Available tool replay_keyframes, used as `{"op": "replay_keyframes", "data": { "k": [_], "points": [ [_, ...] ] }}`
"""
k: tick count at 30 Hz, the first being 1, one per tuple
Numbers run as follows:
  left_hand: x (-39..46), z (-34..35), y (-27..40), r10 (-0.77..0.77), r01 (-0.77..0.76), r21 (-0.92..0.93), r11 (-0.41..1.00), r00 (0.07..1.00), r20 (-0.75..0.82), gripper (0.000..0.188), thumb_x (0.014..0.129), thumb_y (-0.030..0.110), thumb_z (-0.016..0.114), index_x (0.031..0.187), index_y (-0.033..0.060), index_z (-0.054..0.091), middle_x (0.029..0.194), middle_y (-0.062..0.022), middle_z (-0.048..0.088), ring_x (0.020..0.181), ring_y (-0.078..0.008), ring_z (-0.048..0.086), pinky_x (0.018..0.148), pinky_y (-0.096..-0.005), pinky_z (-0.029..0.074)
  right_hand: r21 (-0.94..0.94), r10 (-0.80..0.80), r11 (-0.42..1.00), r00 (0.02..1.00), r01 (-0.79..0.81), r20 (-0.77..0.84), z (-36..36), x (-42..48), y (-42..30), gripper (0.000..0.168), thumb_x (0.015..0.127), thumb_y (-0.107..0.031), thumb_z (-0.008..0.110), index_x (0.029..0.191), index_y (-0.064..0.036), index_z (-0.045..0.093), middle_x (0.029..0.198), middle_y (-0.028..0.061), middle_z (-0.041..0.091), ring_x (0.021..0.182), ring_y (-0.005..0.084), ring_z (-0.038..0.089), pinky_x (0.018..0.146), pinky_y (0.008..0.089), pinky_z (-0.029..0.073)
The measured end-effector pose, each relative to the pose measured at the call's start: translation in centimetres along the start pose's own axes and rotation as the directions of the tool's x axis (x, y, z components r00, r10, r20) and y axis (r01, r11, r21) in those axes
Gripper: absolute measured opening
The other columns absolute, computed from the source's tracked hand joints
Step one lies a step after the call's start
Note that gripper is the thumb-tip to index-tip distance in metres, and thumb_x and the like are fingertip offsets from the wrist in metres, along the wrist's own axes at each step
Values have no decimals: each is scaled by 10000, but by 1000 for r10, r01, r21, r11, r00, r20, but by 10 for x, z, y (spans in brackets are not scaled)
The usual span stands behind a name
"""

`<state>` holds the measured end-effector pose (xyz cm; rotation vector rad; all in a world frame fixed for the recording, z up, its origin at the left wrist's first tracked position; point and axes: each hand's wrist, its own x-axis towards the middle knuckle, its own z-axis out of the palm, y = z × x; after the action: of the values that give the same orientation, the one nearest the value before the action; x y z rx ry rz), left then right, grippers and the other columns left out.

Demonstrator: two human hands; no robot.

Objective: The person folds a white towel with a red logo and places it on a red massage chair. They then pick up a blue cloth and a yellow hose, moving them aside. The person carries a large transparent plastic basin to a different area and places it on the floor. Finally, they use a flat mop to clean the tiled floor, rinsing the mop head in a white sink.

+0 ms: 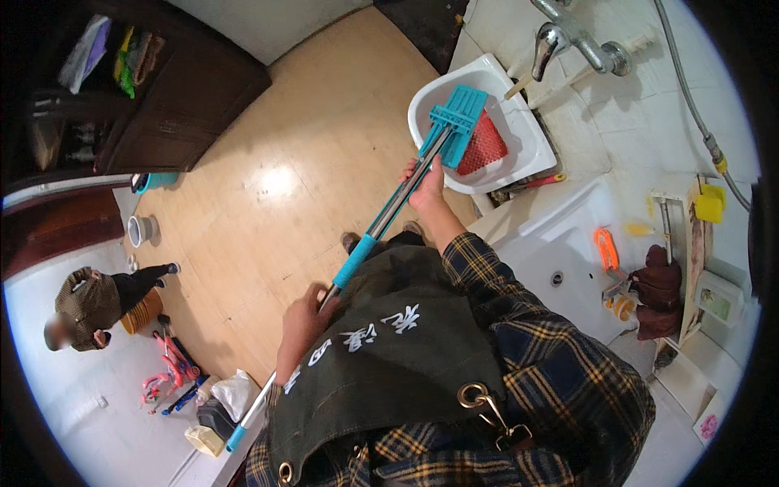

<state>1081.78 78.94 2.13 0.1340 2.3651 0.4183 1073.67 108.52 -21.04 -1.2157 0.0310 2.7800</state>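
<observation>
I hold a squeeze mop with a turquoise and metal handle (356, 262) slanting across my front. My right hand (429, 184) is closed around the pole just below the mop head, and my left hand (306, 329) grips the pole lower down, beneath the turquoise sleeve. The turquoise plastic mop head (459, 119) is tilted over a white mop sink (426, 91). A red textured piece (487, 146) lies in that sink, partly hidden behind the head. The pole's lower end passes beside my left forearm.
A metal tap (551, 45) juts from the wall above the mop sink. Beside me is a white basin (535, 255), with an orange brush (605, 248) at its edge. At the left stand a person (91, 304), a grey bucket (142, 231) and a pink child's scooter (170, 368). Dark cabinets (176, 103) line the far left.
</observation>
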Motion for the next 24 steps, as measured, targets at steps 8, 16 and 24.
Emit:
{"op": "replay_keyframes", "data": {
  "k": [8,16,24],
  "points": [
    [-82,-5,-63,-179,268,358,895,948,-264,453,792,523,611,762,75,554,648,-186,607,647,-369,621,546,-445,461,-166,-170,978,951,130,-257,2,3,-4,396,936,-464,416,806,-92,451,664,72,496,579,217,509,520,352,459],
    [-86,50,-210,-3,-9,-292,957,999,-43,407,868,386,608,749,-3,601,551,-184,422,511,-165,341,489,-343,391,-193,-130,976,983,102,-134,15,-25,5,350,770,-317,712,848,-60,487,725,102,552,614,236,583,556,353,511],
    [-72,10,-94,-180,183,280,942,983,-36,462,800,534,597,801,76,537,677,-201,604,657,-398,610,557,-469,465,-453,-325,876,896,164,-303,-24,25,9,409,786,-329,714,574,-106,445,478,43,436,376,178,430,348,350,372]
  ]
}}
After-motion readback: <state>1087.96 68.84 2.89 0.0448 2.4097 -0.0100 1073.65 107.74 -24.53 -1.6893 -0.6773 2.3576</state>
